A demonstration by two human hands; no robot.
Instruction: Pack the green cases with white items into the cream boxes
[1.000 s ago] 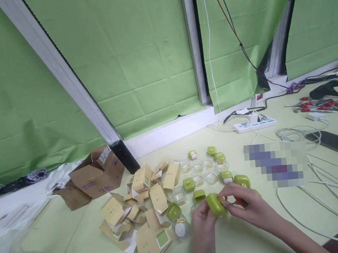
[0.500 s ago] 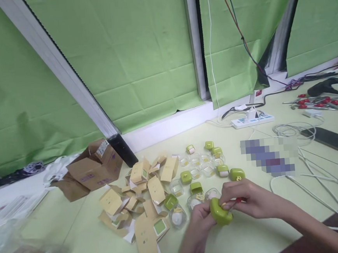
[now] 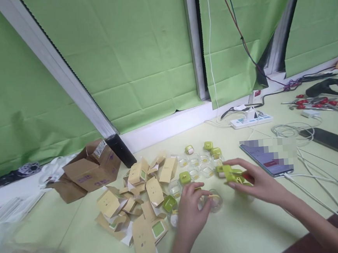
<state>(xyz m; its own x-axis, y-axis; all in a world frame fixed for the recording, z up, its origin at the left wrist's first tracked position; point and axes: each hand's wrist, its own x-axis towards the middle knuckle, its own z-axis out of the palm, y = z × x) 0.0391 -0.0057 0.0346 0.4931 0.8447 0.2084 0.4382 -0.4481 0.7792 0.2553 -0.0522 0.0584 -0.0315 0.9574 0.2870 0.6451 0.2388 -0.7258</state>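
Note:
My right hand (image 3: 251, 179) has thumb and fingers around a small olive-green plastic case (image 3: 227, 173), above other green cases. Another green case (image 3: 244, 188) shows blurred under its palm. My left hand (image 3: 193, 206) reaches over small clear plastic containers, thumb and forefinger closed at the edge of a round clear container (image 3: 216, 202) with a yellow strip. The left palm hides part of another container. More clear containers (image 3: 207, 170) and green cases (image 3: 185, 178) stand behind the hands.
Opened tan cartons (image 3: 144, 235) are heaped left of the hands. A brown cardboard box (image 3: 93, 169) and a black cylinder (image 3: 120, 149) stand behind them. A phone (image 3: 265, 160), white cables (image 3: 310, 177) and a power strip (image 3: 252, 120) lie to the right.
My hands have parted. The left has let go of the green case and moved to a clear container; the right has moved up and right. The red item in its fingers no longer shows.

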